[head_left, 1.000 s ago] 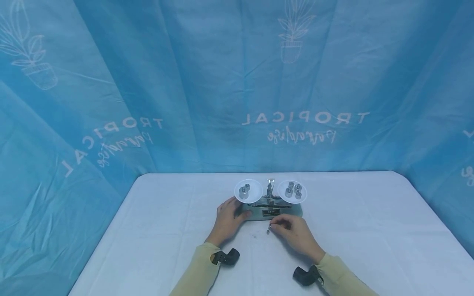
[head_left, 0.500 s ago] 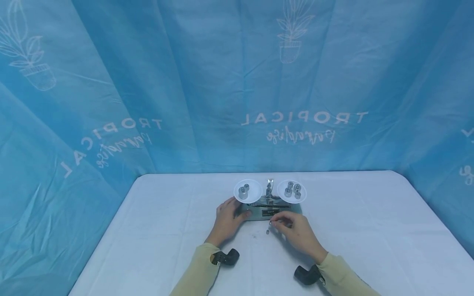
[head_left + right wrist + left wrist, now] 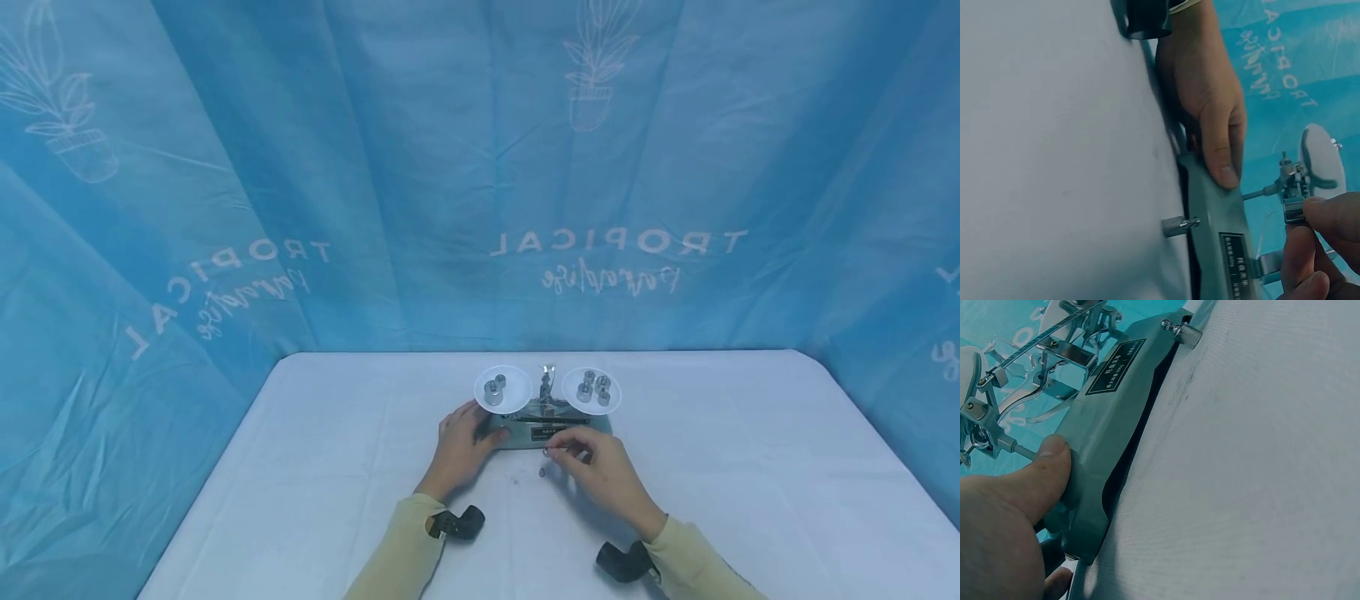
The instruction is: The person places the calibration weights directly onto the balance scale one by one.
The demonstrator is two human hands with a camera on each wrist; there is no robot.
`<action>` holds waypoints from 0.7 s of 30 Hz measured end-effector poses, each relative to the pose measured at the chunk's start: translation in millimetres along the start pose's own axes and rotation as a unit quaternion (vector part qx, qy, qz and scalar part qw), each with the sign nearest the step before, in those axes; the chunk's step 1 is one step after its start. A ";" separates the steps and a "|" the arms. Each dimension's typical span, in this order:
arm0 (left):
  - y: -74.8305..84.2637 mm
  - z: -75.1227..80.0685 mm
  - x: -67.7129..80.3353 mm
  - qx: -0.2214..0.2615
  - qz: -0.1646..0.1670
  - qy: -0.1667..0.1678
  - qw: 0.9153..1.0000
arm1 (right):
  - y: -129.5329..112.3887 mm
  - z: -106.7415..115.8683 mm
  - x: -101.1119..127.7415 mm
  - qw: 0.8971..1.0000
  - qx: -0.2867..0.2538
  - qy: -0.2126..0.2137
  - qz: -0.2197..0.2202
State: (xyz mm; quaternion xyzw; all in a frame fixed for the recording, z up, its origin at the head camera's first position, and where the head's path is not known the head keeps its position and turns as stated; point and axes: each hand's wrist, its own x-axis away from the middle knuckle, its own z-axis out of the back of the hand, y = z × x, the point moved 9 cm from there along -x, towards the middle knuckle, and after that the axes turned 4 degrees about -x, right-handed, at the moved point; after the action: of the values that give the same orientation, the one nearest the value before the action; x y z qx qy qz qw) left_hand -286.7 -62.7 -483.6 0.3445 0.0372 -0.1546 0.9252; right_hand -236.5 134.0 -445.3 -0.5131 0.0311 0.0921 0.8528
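Note:
A grey-green balance scale (image 3: 517,435) stands on the table. My left hand (image 3: 459,450) grips its left end, the thumb (image 3: 1054,456) on the base and other fingers round the end. Between thumb and fingertips, my right hand (image 3: 603,479) pinches a small metal balance weight (image 3: 1295,210) in front of the base. Another small knobbed weight (image 3: 1174,227) stands upright on the cloth by the base's front edge. Two weights (image 3: 492,392) sit on the left white pan (image 3: 519,392), and several weights (image 3: 585,391) on the right pan (image 3: 600,409).
A white cloth covers the table (image 3: 315,500). Blue printed curtains (image 3: 420,167) hang behind it and at both sides. The scale's pointer post (image 3: 547,383) rises between the pans. A black wrist camera (image 3: 459,522) juts from the left sleeve, another camera (image 3: 624,562) from the right.
My right hand has shifted slightly, lifting the pinched weight a little away from the one standing on the cloth. The left hand and the scale have stayed put.

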 end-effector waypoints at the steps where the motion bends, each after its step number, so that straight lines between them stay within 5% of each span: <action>1: 0.3 0.2 0.0 0.000 -0.001 0.001 1.000 | -1.7 0.5 0.1 1.000 0.001 0.001 0.005; 21: 0.0 -0.4 0.0 0.001 -0.005 0.004 1.000 | -31.0 4.8 -3.2 0.997 -0.005 0.019 0.074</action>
State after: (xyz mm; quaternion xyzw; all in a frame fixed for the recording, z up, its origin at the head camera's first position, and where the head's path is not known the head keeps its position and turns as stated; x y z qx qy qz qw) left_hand -286.7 -62.4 -483.9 0.3461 0.0419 -0.1579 0.9239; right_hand -234.0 123.7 -415.6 -0.5153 0.0847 0.1451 0.8404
